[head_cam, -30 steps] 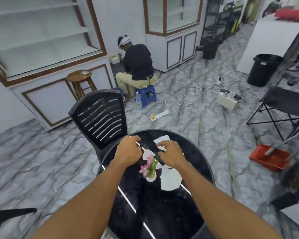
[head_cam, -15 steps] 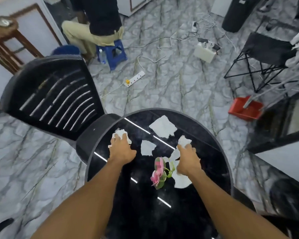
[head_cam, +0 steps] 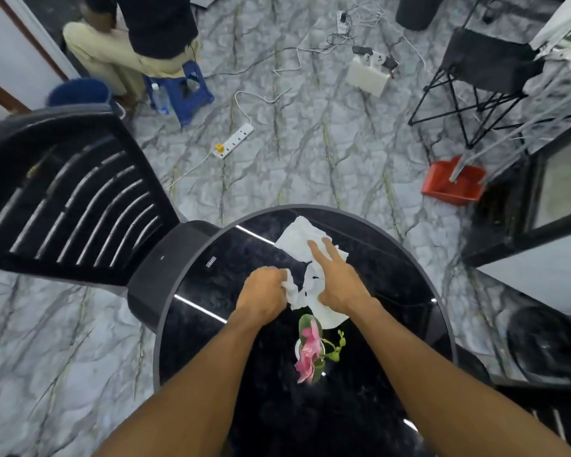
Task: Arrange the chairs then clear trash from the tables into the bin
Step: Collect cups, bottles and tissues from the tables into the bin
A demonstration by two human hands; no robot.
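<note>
1. Your left hand (head_cam: 263,293) is curled into a closed grip on a crumpled wad of tissue (head_cam: 290,285), which sticks out on the thumb side, just above the black round desk (head_cam: 192,291).
2. Your right hand (head_cam: 338,278) is spread flat, fingers (head_cam: 317,250) extended and pressing on the large paper napkin (head_cam: 297,240) near the desk's far edge. It pinches nothing yet; the palm covers more torn paper (head_cam: 330,316) that reaches down toward the small potted flower (head_cam: 309,351).
3. Where the trash is: every white scrap in view lies on the far half of the desk, between your two hands or under the right one. The near half looks bare apart from the flower.
4. Done, as far as can be judged: the black slatted chair (head_cam: 70,192) stands tucked against the desk's left edge, so the chair step looks settled here. Some paper is already gathered in your left grip.
5. Left to do: scoop up the napkin and the piece under your right palm, then carry everything to the bin. A dark, round container (head_cam: 416,9) is cut off at the top edge of the view; I cannot tell if it is the bin.
6. Any other tables are out of view, so their state is unknown.
</note>
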